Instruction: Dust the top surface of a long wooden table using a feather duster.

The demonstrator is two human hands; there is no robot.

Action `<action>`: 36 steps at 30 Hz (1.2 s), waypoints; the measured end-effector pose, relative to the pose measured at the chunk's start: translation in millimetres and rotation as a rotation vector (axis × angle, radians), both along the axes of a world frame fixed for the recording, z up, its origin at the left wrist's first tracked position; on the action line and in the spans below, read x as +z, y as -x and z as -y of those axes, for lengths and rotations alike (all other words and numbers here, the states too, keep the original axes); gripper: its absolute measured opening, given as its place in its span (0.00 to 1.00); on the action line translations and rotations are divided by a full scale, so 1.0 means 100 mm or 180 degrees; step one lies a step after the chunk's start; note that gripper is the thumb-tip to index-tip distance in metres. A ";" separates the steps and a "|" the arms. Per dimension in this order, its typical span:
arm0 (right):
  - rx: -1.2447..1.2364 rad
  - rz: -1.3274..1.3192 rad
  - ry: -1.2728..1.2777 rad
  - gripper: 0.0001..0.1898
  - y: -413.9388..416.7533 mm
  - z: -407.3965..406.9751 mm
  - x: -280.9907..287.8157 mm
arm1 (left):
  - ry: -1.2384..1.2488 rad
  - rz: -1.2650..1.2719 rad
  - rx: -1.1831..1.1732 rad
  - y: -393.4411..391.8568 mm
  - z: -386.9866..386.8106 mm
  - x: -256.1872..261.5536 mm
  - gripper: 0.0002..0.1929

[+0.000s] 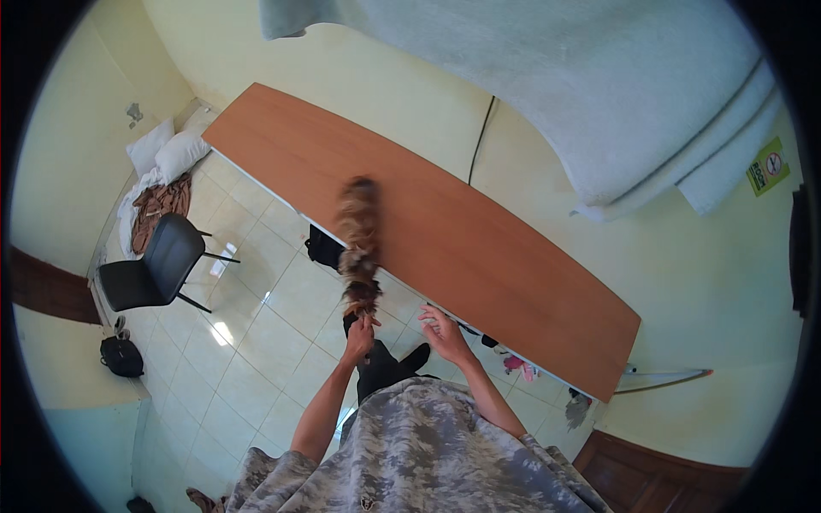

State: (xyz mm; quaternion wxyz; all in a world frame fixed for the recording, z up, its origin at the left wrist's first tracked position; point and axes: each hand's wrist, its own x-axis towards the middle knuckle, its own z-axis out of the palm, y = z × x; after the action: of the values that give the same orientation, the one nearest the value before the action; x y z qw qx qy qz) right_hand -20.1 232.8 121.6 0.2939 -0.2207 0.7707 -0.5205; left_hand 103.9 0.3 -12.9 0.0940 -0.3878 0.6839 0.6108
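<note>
A brown feather duster (359, 237) extends from my left hand (361, 338), which is closed around its handle. The duster's blurred far end lies over the front part of a long wooden table top (449, 237); whether the feathers touch the surface cannot be told. To the right, my right hand (442, 332) is beside the table's near edge with its fingers apart and nothing in it.
A black chair (173, 247) stands on the tiled floor at left, near white pillows (183, 156) and a brown cloth (163, 202). Black bags (122, 356) rest by the wall and under the table. A grey-blue blanket (577, 96) hangs beyond the table.
</note>
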 end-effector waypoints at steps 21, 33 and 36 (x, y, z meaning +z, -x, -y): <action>0.0407 0.0196 -0.0221 0.20 -0.11 1.81 0.09 | 0.1595 -0.0567 -0.0225 -0.24 2.02 -0.02 0.14; 0.0321 0.0115 -0.0067 0.19 -0.20 3.11 0.04 | 0.1312 -0.0889 -0.1219 -0.24 3.47 0.12 0.20; 0.0272 0.0223 -0.0158 0.19 -0.20 3.27 0.09 | 0.1499 -0.0293 -0.0597 -0.14 3.58 0.29 0.22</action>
State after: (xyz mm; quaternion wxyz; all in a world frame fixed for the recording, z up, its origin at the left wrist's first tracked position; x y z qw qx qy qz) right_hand -0.4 -94.2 130.2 0.3481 -0.2278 0.7624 -0.4956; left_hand 118.0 -357.4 16.1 0.0261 -0.3057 0.8438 0.4402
